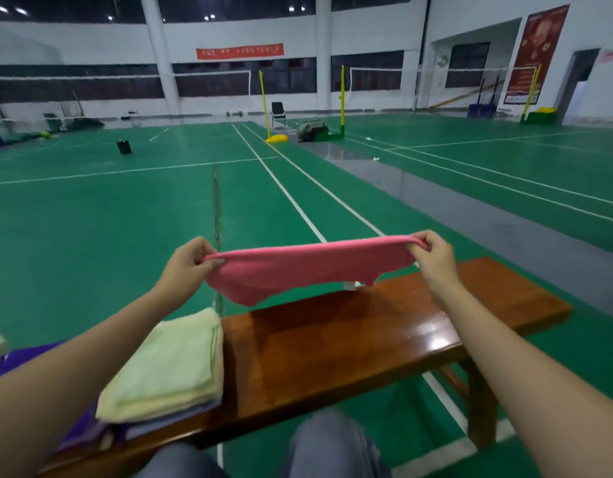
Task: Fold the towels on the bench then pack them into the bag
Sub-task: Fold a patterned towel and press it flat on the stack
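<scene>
Setting: badminton hall with a green court floor (91,219); a glossy wooden table (350,339) crosses the lower view from 8 to 3 o'clock.
Pink towel (305,267): stretched in the air over the table's far edge, lower edge sagging, touched only by the hands.
Left hand (191,258): fingers curled, pinching the towel's left top corner.
Right hand (432,251): pinching the right top corner likewise.
Handling: judged light, soft and limp, not slippery; best taken at the corners so edges meet cleanly.
Count: three towels seen: one pink, one pale green towel (174,367) folded at 8 o'clock, one lilac-grey towel (181,420) beneath it.
Bag: purple fabric (18,360) at 9 o'clock may be it; cannot tell.
</scene>
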Action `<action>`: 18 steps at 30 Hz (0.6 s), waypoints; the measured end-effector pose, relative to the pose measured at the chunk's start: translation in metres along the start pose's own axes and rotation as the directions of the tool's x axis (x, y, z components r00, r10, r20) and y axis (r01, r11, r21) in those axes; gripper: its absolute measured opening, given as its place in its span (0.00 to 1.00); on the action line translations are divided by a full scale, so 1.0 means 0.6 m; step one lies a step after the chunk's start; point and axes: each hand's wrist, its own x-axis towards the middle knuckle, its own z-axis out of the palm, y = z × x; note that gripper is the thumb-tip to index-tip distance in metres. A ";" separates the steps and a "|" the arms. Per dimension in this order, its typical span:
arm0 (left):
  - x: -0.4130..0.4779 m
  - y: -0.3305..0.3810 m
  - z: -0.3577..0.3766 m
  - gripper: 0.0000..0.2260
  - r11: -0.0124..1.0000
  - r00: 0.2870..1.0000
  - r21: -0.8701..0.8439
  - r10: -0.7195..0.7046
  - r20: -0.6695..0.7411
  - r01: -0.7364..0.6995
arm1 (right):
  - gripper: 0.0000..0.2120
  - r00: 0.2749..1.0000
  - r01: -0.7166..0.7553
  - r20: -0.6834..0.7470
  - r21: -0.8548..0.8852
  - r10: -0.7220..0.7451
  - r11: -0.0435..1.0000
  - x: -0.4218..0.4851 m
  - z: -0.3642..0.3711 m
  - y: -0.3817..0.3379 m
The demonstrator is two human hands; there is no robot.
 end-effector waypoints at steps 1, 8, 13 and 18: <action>-0.021 -0.009 0.002 0.11 1.000 0.998 -0.001 -0.028 0.060 0.028 | 0.04 0.999 -0.034 0.031 -0.007 0.034 0.999 -0.022 -0.009 0.014; -0.104 -0.046 0.006 0.06 0.948 0.828 0.023 -0.288 0.480 0.317 | 0.09 0.935 -0.282 0.192 -0.103 0.298 0.954 -0.134 -0.047 0.080; -0.136 -0.053 0.025 0.06 0.927 0.790 0.038 -0.339 0.511 0.373 | 0.10 0.931 -0.278 0.189 -0.192 0.314 0.941 -0.165 -0.052 0.105; -0.149 -0.076 0.048 0.07 0.897 0.789 0.073 -0.420 0.449 0.437 | 0.06 0.942 -0.254 0.145 -0.284 0.303 0.925 -0.174 -0.029 0.131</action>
